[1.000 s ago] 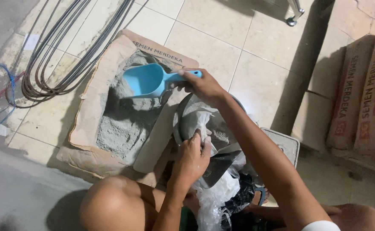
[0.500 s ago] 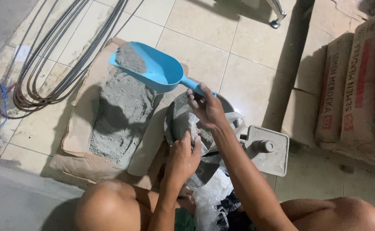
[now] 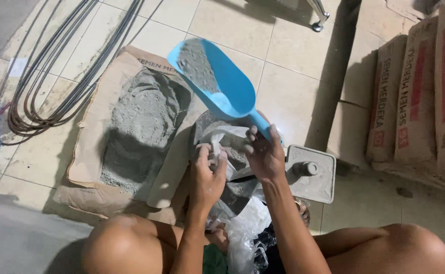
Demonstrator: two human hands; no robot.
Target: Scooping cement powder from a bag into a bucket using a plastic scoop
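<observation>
Right hand (image 3: 265, 155) gripped the scoop (image 3: 216, 78) handle, raised, part-loaded with powder. Left hand (image 3: 207, 172) pinched the bag (image 3: 227, 139) mouth (partly filled); load apparently not yet tipped in.

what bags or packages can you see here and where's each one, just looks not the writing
Open paper sack: flat on the tiled floor left of the hands, brown, torn open, grey powder inside.
Stacked sacks: upright at the right edge, brown with red and dark print.
Clear plastic bag: centre, mouth held by the left hand, below the blue scoop in the right hand.
</observation>
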